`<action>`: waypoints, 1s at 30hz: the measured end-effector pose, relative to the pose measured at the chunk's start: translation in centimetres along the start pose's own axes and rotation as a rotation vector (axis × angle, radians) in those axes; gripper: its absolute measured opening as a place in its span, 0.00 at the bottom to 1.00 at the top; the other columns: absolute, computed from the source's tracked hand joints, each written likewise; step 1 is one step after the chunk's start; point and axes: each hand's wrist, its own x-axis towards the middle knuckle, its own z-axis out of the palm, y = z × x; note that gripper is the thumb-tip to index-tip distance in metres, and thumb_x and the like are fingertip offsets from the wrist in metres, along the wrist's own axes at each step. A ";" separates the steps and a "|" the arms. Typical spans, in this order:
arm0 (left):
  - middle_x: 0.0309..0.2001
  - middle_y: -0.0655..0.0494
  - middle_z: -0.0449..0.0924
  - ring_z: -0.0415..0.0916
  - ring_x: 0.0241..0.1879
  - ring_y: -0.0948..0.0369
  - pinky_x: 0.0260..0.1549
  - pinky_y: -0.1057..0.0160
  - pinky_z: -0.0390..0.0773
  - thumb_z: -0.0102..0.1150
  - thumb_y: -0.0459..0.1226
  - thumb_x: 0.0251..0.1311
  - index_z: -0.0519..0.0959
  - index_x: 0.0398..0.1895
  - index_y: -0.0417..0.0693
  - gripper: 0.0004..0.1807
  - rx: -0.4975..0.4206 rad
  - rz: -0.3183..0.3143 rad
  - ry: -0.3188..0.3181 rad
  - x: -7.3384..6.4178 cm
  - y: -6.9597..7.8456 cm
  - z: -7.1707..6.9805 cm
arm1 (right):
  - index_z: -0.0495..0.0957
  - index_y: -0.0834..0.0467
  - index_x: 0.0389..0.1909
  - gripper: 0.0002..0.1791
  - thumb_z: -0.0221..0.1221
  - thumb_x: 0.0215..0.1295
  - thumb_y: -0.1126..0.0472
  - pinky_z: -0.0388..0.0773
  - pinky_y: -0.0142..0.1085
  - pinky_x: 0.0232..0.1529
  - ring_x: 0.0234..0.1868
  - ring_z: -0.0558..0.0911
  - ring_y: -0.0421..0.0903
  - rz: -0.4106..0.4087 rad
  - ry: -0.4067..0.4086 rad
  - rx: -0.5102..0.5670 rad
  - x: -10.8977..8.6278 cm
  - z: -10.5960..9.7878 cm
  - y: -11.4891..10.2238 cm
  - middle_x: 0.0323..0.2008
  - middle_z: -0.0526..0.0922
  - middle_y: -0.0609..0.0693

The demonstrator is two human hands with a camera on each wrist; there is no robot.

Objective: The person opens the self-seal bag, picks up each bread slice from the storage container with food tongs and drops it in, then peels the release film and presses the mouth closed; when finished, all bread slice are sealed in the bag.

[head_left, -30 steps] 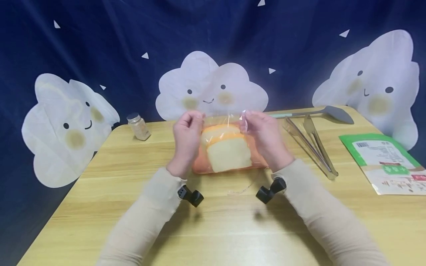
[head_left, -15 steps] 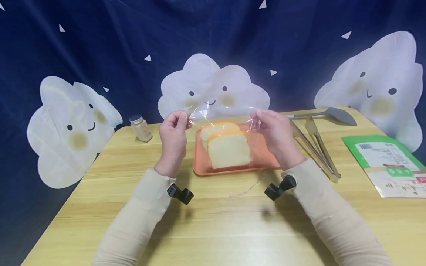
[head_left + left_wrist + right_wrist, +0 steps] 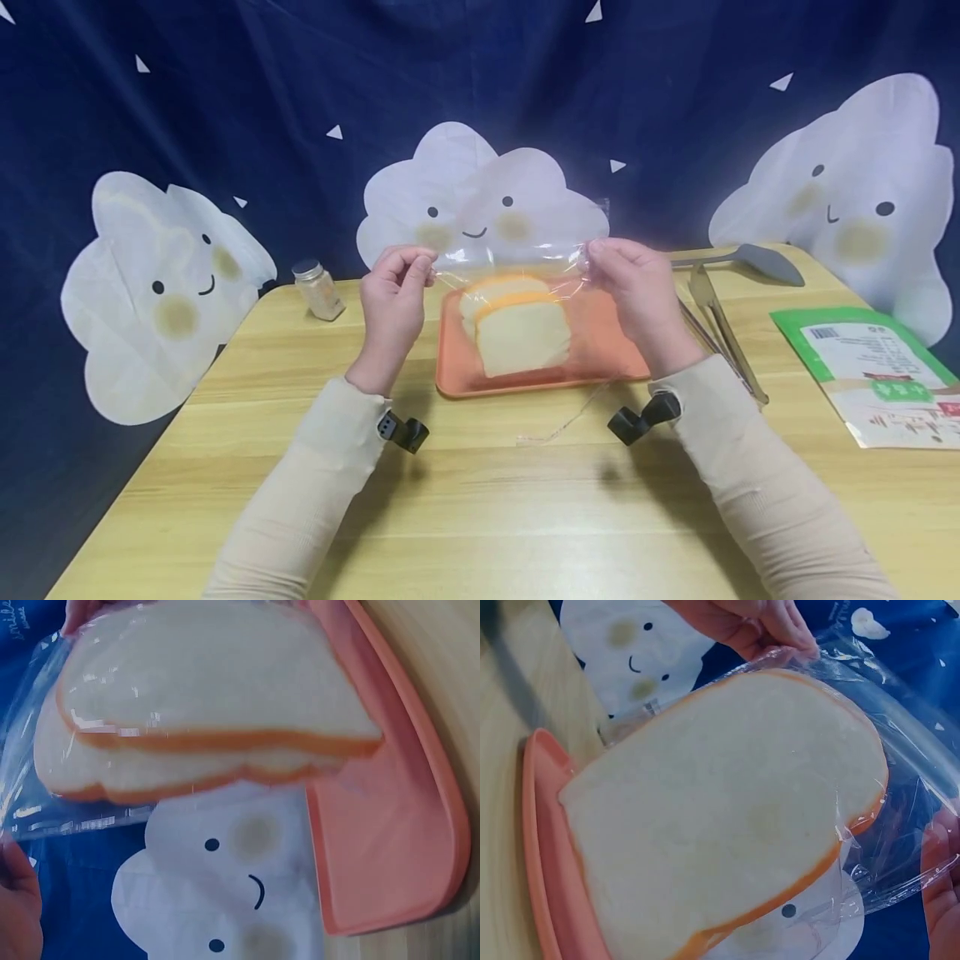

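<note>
Two slices of bread (image 3: pixel 522 337) with orange crusts stand one behind the other inside a clear plastic bag (image 3: pixel 517 257). Thumb and fingers of my left hand (image 3: pixel 393 304) pinch the bag's upper left corner. At the upper right corner, my right hand (image 3: pixel 633 287) pinches it the same way, so the top edge stretches between them. Below and behind the bread lies an orange tray (image 3: pixel 607 342); the slices overlap it in the head view. In the right wrist view, the front slice (image 3: pixel 727 802) shows close up through the film (image 3: pixel 900 757).
A small capped jar (image 3: pixel 319 290) stands at the back left. Metal tongs (image 3: pixel 723 333) and a grey spatula (image 3: pixel 768 262) lie right of the tray, partly behind my right hand. A green and white packet (image 3: pixel 873 375) is farther right. A thin clear strip (image 3: pixel 558 427) lies before the tray.
My hands have moved apart, spreading the bag's top edge wide. The bagged bread dips left, then shifts slightly right, and more of the tray shows.
</note>
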 end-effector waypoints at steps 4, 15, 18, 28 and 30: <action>0.28 0.64 0.73 0.72 0.26 0.69 0.31 0.73 0.76 0.56 0.26 0.58 0.78 0.32 0.25 0.07 -0.012 0.056 -0.045 0.1 -0.3 -0.4 | 0.83 0.53 0.27 0.12 0.55 0.62 0.71 0.78 0.29 0.28 0.21 0.78 0.38 -0.007 -0.021 -0.015 0.2 -0.6 -0.1 0.20 0.81 0.45; 0.24 0.58 0.74 0.73 0.24 0.68 0.29 0.70 0.77 0.52 0.26 0.61 0.75 0.32 0.28 0.05 0.002 0.052 -0.222 0.2 -0.1 -1.4 | 0.81 0.57 0.29 0.04 0.59 0.60 0.68 0.77 0.28 0.26 0.19 0.77 0.39 0.006 -0.044 -0.129 0.5 -2.0 -0.4 0.19 0.80 0.46; 0.25 0.60 0.75 0.73 0.24 0.68 0.30 0.70 0.78 0.53 0.26 0.60 0.76 0.33 0.28 0.05 0.004 0.041 -0.232 0.0 -0.3 -1.5 | 0.82 0.55 0.30 0.06 0.59 0.60 0.68 0.77 0.28 0.27 0.20 0.78 0.39 0.036 -0.050 -0.129 0.5 -2.3 -0.2 0.20 0.81 0.46; 0.24 0.65 0.79 0.75 0.23 0.69 0.29 0.70 0.79 0.56 0.24 0.56 0.78 0.34 0.25 0.05 -0.051 0.004 -0.242 -0.1 -0.7 -1.8 | 0.83 0.55 0.33 0.14 0.53 0.62 0.74 0.78 0.29 0.30 0.24 0.79 0.40 0.031 -0.194 0.001 0.8 -3.4 0.5 0.23 0.82 0.47; 0.24 0.66 0.79 0.76 0.23 0.68 0.30 0.69 0.79 0.56 0.22 0.55 0.77 0.35 0.25 0.06 -0.081 -0.009 -0.239 -0.2 -0.8 -1.9 | 0.83 0.55 0.33 0.16 0.50 0.62 0.76 0.77 0.28 0.31 0.24 0.78 0.39 0.026 -0.211 0.034 0.8 -3.5 0.7 0.23 0.82 0.47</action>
